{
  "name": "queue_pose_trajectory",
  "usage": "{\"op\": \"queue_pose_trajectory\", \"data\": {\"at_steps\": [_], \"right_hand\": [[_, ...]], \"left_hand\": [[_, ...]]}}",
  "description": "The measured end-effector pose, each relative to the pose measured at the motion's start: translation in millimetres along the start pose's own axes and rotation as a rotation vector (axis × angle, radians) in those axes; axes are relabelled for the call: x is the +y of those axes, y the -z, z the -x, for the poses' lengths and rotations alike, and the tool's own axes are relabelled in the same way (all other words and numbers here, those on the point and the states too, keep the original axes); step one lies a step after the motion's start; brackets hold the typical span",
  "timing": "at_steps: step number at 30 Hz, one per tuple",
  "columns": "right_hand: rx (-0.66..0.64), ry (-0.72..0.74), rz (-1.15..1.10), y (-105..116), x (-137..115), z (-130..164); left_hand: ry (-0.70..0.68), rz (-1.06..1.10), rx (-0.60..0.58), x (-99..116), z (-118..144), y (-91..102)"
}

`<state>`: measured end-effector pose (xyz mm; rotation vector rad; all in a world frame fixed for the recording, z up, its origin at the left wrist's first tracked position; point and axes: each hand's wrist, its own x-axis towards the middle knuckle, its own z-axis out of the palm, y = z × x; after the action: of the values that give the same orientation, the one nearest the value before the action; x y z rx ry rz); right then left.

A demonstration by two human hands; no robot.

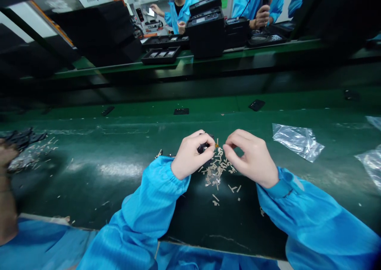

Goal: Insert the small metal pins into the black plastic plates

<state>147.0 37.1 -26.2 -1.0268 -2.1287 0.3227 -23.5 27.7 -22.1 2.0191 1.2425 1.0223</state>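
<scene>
My left hand [192,155] is closed in a pinch, thumb against forefinger. A small orange piece [216,145] sticks out at its fingertips, and dark parts [203,147] show behind and between the fingers, mostly hidden. Just to the right, my right hand [253,154] is closed too, thumb and forefinger tips together; whatever they hold is too small to make out. Below and between both hands lies a loose heap of small beige strips [218,169] on the green work surface [149,200]. Some thin pieces [159,154] lie left of my left wrist.
Clear plastic bags [297,140] lie to the right. Small black flat parts [181,111] sit spaced along the far strip. Another person's hand [7,155] is beside a dark pile [25,138] at left. Beyond the ledge, black trays [162,56] stand before other people in blue.
</scene>
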Motion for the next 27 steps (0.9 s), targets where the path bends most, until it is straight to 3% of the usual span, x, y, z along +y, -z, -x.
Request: {"op": "queue_pose_trajectory", "data": {"at_steps": [8,19,23,27], "right_hand": [[-0.039,0.017,-0.216,1.5,-4.5,0.6],[-0.088,0.018,-0.211,7.3,-0.9,-1.3],[-0.07,0.023,-0.148,16.3,0.0,-2.8],[-0.159,0.136,0.035,13.8,-3.1,-2.0]], "left_hand": [[-0.07,-0.017,-0.067,3.6,-0.3,4.4],[-0.042,-0.031,-0.117,1.3,-2.4,10.0],[0.068,0.138,-0.113,-4.4,-5.3,17.5],[0.219,0.441,-0.175,-8.7,-6.1,17.9]]}}
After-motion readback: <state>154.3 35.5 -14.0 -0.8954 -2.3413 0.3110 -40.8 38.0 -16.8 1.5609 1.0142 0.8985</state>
